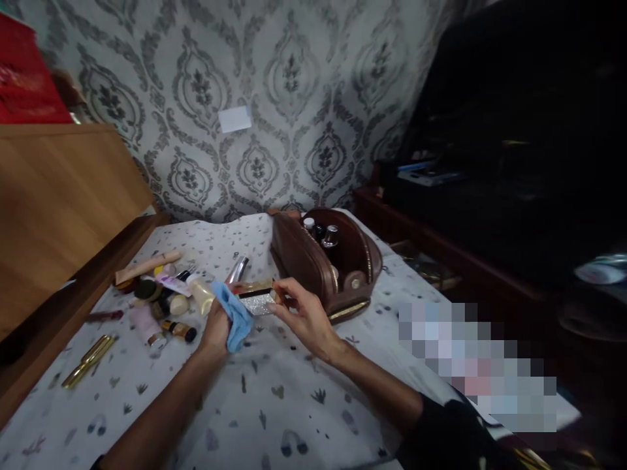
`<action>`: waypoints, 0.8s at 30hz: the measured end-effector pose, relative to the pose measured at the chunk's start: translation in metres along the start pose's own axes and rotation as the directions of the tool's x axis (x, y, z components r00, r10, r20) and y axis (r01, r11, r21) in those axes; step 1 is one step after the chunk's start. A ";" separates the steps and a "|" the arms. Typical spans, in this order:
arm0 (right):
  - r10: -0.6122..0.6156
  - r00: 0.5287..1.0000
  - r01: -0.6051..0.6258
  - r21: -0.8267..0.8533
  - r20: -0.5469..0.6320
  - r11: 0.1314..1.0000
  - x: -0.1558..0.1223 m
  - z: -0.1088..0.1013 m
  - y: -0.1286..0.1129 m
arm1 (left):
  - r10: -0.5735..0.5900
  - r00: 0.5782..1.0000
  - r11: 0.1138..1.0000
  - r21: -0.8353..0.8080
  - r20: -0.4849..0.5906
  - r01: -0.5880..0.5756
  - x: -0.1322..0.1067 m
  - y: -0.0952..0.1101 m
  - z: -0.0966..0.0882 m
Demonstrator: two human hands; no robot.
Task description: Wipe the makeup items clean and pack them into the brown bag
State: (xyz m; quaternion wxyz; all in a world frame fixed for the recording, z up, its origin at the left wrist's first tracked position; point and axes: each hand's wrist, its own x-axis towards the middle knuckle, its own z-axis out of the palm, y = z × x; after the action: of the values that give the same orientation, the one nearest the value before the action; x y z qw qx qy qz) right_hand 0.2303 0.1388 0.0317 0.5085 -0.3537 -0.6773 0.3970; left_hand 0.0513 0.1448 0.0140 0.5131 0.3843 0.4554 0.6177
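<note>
My right hand (pixel 306 316) pinches the right end of a small flat case with a silver glitter face (pixel 257 302) and a dark edge; its exact kind is unclear. A light blue cloth (pixel 239 323) is gripped in my left hand (pixel 215 329) and meets the case's left end. Just behind my right hand stands a brown toiletry bag (pixel 306 258), unzipped, with several bottles (pixel 330 236) inside. Beyond the cloth lies a shiny silver tube (pixel 238 269). To the left, a cream tube (pixel 200 294) rests near my left hand among heaped cosmetics.
The patterned white sheet (pixel 264 405) covers the surface. Loose cosmetics include a pink tube (pixel 147 326), a small dark-capped bottle (pixel 179 330) and a gold tube (pixel 88 361). A wooden panel (pixel 63 209) borders the left; a dark wooden edge (pixel 416 241) runs along the right.
</note>
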 end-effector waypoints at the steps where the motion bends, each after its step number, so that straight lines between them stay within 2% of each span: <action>1: -0.029 0.999 0.029 -0.001 -0.018 1.000 0.001 -0.005 -0.006 | 0.007 1.000 0.999 0.032 0.017 -0.007 -0.002 0.001 0.004; 4: -0.094 0.991 0.096 0.015 -0.100 0.995 0.009 -0.026 -0.027 | 0.005 0.988 0.982 0.185 0.156 -0.034 -0.008 0.012 0.020; 5: -0.118 0.983 0.121 0.013 -0.143 0.993 0.012 -0.035 -0.034 | 0.015 0.973 0.965 0.250 0.231 -0.074 -0.008 0.018 0.026; 7: -0.166 0.962 0.158 -0.052 -0.218 0.986 0.020 -0.057 -0.048 | 0.084 0.923 0.895 0.379 0.376 -0.236 -0.008 0.032 0.040; 9: -0.201 0.945 0.152 -0.198 -0.259 0.968 0.027 -0.081 -0.059 | 0.199 0.835 0.749 0.469 0.513 -0.467 -0.006 0.046 0.054; 11: -0.209 0.944 0.094 -0.399 -0.254 0.912 0.034 -0.105 -0.067 | 0.281 0.702 0.545 0.493 0.654 -0.678 -0.003 0.054 0.068; 13: -0.187 0.951 0.011 -0.579 -0.245 0.816 0.039 -0.123 -0.074 | 0.273 0.582 0.310 0.503 0.766 -0.807 -0.001 0.054 0.079; 14: -0.164 0.958 -0.030 -0.650 -0.235 0.759 0.041 -0.130 -0.077 | 0.248 0.550 0.193 0.516 0.798 -0.835 -0.001 0.052 0.082; 17: -0.071 0.977 -0.124 -0.809 -0.200 0.574 0.046 -0.139 -0.090 | 0.192 0.528 -0.076 0.549 0.827 -0.832 0.000 0.042 0.087; 20: 0.050 0.981 -0.192 -0.902 -0.188 0.386 0.048 -0.136 -0.103 | 0.214 0.508 -0.207 0.547 0.834 -0.811 0.000 0.036 0.085; 24: 0.222 0.961 -0.196 -0.972 -0.163 0.133 0.050 -0.128 -0.108 | 0.269 0.445 -0.264 0.510 0.854 -0.819 0.002 0.036 0.083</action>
State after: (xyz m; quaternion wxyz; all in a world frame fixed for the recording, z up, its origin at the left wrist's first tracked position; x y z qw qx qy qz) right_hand 0.3344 0.1589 0.1703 0.0932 -0.6834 -0.7214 -0.0631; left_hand 0.1188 0.1585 0.0721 -0.1504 0.8955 0.3537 0.2244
